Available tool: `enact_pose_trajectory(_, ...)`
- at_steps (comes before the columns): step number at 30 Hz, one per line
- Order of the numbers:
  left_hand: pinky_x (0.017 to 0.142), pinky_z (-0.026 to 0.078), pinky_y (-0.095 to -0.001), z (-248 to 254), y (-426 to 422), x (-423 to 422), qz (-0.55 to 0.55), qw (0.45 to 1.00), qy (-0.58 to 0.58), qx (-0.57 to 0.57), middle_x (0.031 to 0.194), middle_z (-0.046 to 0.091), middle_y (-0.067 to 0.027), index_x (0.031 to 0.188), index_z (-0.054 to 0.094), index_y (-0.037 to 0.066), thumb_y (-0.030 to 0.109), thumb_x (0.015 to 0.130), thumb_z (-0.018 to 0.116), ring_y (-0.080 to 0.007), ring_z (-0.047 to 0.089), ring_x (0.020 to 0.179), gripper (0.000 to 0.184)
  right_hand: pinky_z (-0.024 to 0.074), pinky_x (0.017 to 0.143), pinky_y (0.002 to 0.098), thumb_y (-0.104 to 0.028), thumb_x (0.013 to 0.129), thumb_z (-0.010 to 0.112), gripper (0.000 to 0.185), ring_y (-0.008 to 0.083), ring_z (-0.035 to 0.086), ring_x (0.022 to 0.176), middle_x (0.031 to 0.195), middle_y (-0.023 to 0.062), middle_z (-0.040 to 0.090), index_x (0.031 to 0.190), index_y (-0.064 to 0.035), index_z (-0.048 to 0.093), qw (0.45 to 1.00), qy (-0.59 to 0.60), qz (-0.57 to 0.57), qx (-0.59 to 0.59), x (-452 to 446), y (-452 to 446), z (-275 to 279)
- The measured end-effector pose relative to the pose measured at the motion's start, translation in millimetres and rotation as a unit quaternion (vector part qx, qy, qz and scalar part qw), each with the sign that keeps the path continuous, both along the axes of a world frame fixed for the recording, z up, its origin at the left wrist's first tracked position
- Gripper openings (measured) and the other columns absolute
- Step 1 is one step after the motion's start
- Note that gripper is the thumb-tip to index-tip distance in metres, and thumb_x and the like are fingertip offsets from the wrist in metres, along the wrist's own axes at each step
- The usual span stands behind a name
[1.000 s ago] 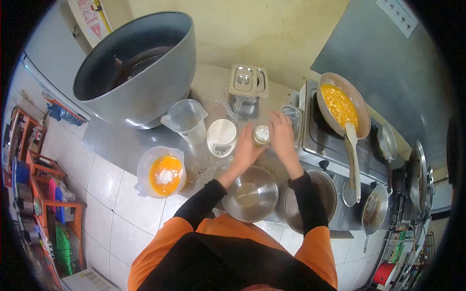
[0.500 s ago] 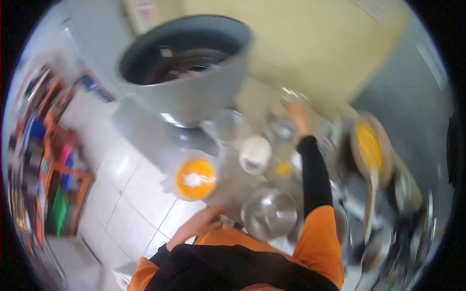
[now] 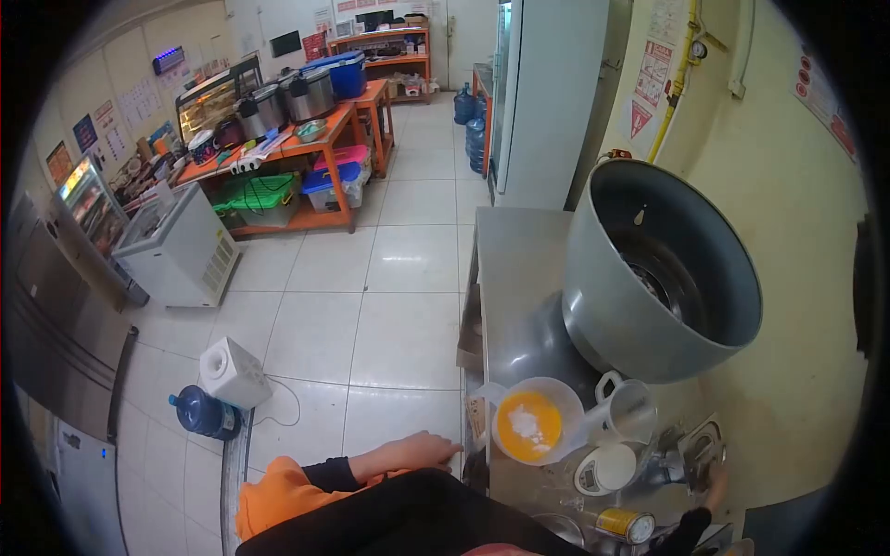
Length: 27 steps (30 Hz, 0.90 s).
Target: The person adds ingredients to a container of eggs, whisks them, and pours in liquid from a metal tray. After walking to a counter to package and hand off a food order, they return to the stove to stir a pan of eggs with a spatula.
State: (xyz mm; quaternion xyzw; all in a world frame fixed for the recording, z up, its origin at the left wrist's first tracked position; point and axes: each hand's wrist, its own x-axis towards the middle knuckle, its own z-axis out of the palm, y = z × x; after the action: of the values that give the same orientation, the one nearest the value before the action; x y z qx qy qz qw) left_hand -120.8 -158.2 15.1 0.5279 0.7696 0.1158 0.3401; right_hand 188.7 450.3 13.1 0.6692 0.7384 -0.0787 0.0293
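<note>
The left hand (image 3: 422, 452) was loose, empty; the right hand (image 3: 717, 485) reached a pan (image 3: 700, 448), perhaps steadying it, grip unclear.

Orange sleeve (image 3: 271, 500), black cuffs (image 3: 331, 474), black cloth (image 3: 417, 519) over the front, 2 bare hands (image 3: 415, 452)

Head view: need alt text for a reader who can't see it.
A person's right hand is at a metal container on a steel counter, the left hand near the counter's edge. Nearby stand a jug of yellow liquid topped with white powder, a clear jug, a scale, a tin and a large grey tub.
</note>
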Motion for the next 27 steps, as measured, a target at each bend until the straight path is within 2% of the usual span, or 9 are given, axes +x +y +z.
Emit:
enact_pose_trajectory(6,0.072,0.046,-0.0427,-21,1,-16,-0.015,0.997,0.078,-0.025,0.089,0.06,-0.0151,0.111,0.048,0.007,0.034,0.079,0.056,-0.0325,0.058,0.085,0.043,0.0414,0.082,0.0374,-0.02,0.08,0.051,0.036,0.0317,0.052,0.098,0.106,0.024,0.055,0.107,0.0041,0.056,0.944,0.249,0.091,0.197,1,-138,43)
enact_pose_trajectory(10,0.073,0.046,-0.0431,-22,-4,-23,-0.014,0.997,0.071,-0.018,0.088,0.06,-0.0152,0.112,0.047,0.007,0.037,0.078,0.056,-0.0322,0.059,0.085,0.046,0.0416,0.079,0.0354,-0.018,0.081,0.049,0.035,0.0297,0.052,0.095,0.104,0.0229,0.056,0.107,0.0047,0.055,0.911,0.331,0.139,0.201,-25,-262,50)
enact_pose_trajectory(14,0.075,0.046,-0.0428,-42,-27,-48,0.082,0.995,-0.003,-0.056,0.094,0.06,-0.0156,0.118,0.045,0.011,0.041,0.079,0.055,-0.0324,0.058,0.089,0.05,0.0418,0.076,0.0334,-0.017,0.081,0.048,0.034,0.0276,0.052,0.091,0.102,0.0218,0.056,0.106,0.0053,0.055,0.898,0.371,0.176,0.157,-68,-341,40)
enact_pose_trajectory(17,0.077,0.045,-0.0415,-104,-74,-87,0.226,0.969,-0.067,-0.069,0.099,0.06,-0.0174,0.118,0.046,0.01,0.042,0.079,0.054,-0.034,0.057,0.092,0.051,0.042,0.073,0.032,-0.016,0.082,0.048,0.034,0.0261,0.052,0.088,0.101,0.0209,0.057,0.106,0.0058,0.055,0.887,0.39,0.209,0.132,-114,-367,41)
enact_pose_trajectory(19,0.08,0.045,-0.041,-188,-141,-108,0.278,0.959,0.009,-0.061,0.101,0.059,-0.0175,0.117,0.047,0.01,0.04,0.08,0.054,-0.0342,0.056,0.094,0.049,0.0421,0.072,0.031,-0.015,0.082,0.047,0.033,0.0251,0.053,0.086,0.1,0.0204,0.057,0.106,0.0061,0.055,0.878,0.396,0.233,0.131,-153,-374,44)
enact_pose_trajectory(20,0.08,0.046,-0.0411,-208,-169,-116,0.288,0.937,0.024,-0.195,0.105,0.058,-0.0165,0.116,0.05,0.011,0.04,0.078,0.056,-0.0333,0.056,0.096,0.048,0.0422,0.071,0.0305,-0.015,0.082,0.047,0.033,0.0246,0.053,0.086,0.1,0.0201,0.058,0.106,0.0063,0.055,0.875,0.398,0.243,0.133,-174,-374,43)
enact_pose_trajectory(22,0.083,0.035,-0.0623,-233,-221,-137,0.248,0.881,-0.02,-0.403,0.113,0.057,-0.009,0.117,0.053,0.014,0.046,0.075,0.058,-0.0306,0.053,0.104,0.052,0.0423,0.069,0.0295,-0.014,0.082,0.046,0.033,0.0235,0.053,0.084,0.099,0.0195,0.058,0.106,0.0066,0.055,0.864,0.406,0.26,0.145,-226,-378,49)
enact_pose_trajectory(24,0.09,0.028,-0.063,-217,-255,-163,0.297,0.853,-0.07,-0.424,0.122,0.051,-0.0081,0.118,0.05,0.013,0.049,0.077,0.055,-0.0294,0.043,0.117,0.054,0.0424,0.068,0.0285,-0.014,0.083,0.046,0.032,0.0225,0.053,0.082,0.098,0.0189,0.058,0.106,0.0069,0.055,0.854,0.412,0.273,0.161,-280,-382,53)
enact_pose_trajectory(27,0.091,0.021,-0.0663,-201,-294,-222,0.422,0.844,-0.096,-0.318,0.126,0.048,-0.0089,0.12,0.05,0.014,0.049,0.077,0.055,-0.0307,0.038,0.121,0.055,0.0426,0.065,0.027,-0.013,0.083,0.045,0.031,0.021,0.053,0.079,0.096,0.0181,0.059,0.105,0.0074,0.054,0.84,0.419,0.284,0.195,-360,-395,70)
